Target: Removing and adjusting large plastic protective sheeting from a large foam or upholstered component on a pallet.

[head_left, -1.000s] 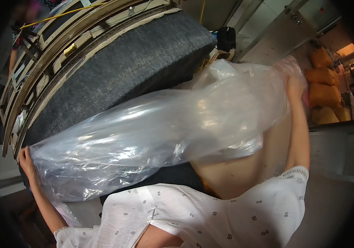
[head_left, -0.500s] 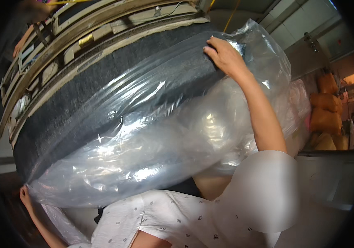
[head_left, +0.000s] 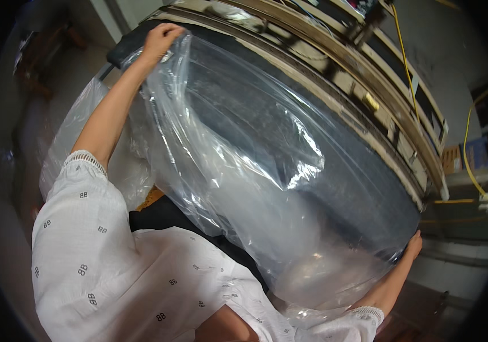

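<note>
A large clear plastic bag (head_left: 266,188) is drawn over the end of a thick dark grey mattress (head_left: 335,171) that stands on edge. My left hand (head_left: 161,37) is raised at the upper left and grips the bag's bunched edge at the mattress's top corner. My right hand (head_left: 413,245) is low at the right, fingers closed on the plastic at the mattress's lower corner. My white patterned shirt (head_left: 113,256) fills the lower left and hides the mattress's underside.
Wooden bed frames (head_left: 369,85) lean stacked behind the mattress. A yellow cable (head_left: 403,51) runs along the wall at the upper right. More loose clear plastic (head_left: 84,125) hangs at the left under my arm. Bare floor shows at the far left.
The view has swung round, so the mattress now slopes the other way. The plastic has gone from a loose bundle in front to a sheet stretched over the mattress end.
</note>
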`<state>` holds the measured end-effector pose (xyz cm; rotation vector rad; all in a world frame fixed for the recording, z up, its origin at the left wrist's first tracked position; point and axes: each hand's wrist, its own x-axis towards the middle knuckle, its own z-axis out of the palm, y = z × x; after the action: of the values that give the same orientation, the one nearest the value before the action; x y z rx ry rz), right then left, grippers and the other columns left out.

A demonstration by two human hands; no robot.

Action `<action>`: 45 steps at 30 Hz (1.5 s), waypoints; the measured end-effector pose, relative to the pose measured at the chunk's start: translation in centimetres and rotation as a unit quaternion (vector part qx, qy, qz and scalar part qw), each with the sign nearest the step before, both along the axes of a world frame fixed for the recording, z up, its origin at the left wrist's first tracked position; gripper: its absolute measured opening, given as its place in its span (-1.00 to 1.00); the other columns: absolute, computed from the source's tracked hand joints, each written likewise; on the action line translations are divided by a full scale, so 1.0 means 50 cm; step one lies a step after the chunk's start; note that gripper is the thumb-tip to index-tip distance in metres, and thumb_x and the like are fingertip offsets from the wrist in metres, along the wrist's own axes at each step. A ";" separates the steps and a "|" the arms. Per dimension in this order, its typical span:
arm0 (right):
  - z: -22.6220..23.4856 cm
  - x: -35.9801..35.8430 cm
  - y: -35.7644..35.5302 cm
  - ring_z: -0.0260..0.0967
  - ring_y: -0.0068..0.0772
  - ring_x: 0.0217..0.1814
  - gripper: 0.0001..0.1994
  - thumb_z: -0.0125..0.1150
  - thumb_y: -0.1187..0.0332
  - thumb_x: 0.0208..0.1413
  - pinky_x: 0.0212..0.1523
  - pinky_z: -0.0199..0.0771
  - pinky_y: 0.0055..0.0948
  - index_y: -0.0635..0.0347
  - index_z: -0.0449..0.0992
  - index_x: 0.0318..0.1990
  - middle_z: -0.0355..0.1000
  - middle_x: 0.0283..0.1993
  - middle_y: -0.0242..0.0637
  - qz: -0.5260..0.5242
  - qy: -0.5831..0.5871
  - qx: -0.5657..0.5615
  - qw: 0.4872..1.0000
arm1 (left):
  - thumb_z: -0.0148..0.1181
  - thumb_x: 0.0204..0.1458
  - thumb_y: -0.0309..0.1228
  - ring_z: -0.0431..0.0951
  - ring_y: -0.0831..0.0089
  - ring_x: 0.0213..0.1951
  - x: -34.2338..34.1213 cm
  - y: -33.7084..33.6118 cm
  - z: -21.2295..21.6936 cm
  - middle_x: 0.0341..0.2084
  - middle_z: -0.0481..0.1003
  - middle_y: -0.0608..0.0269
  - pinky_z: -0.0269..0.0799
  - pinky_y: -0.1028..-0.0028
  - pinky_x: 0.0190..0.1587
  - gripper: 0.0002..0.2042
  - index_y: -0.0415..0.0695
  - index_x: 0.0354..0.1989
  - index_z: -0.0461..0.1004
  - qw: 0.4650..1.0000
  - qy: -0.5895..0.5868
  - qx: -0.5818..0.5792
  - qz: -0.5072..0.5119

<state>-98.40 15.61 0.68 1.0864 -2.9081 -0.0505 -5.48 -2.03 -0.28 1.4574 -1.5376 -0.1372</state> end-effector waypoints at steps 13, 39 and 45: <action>0.152 1.252 -0.156 0.25 -0.10 -0.06 -0.74 0.15 0.29 -0.06 -0.08 0.27 -0.26 0.27 0.44 -0.25 0.30 -0.14 -0.07 0.639 -0.240 -0.316 0.659 | 0.18 -0.11 -0.19 0.47 0.29 -0.36 0.003 -0.006 -0.013 -0.44 0.46 0.19 0.32 0.41 -0.28 -0.74 -0.14 -0.40 0.53 0.996 0.048 -0.031 0.065; 0.422 0.622 0.374 0.30 -0.46 -0.14 -0.78 0.00 0.41 0.07 -0.07 0.35 -0.45 0.18 0.36 -0.11 0.35 -0.22 -0.32 0.283 -0.340 -0.672 0.594 | 0.12 0.02 -0.24 0.44 0.53 -0.24 0.079 -0.093 -0.052 -0.32 0.51 0.26 0.28 0.57 -0.12 -0.71 -0.23 -0.25 0.51 0.998 0.039 0.044 -0.003; 0.163 0.408 0.237 0.21 -0.62 -0.47 -0.82 0.16 0.28 0.00 -0.44 0.25 -0.56 0.21 0.42 -0.39 0.35 -0.50 -0.45 0.107 -0.188 -0.412 0.885 | 0.11 0.03 -0.25 0.42 0.53 -0.29 0.075 -0.058 -0.035 -0.36 0.51 0.23 0.29 0.55 -0.16 -0.71 -0.26 -0.28 0.50 0.999 -0.020 0.038 -0.024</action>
<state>-77.99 27.45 8.80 1.2844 -2.5399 1.3931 -1.73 -4.95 -2.04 1.4909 -1.6150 -0.1976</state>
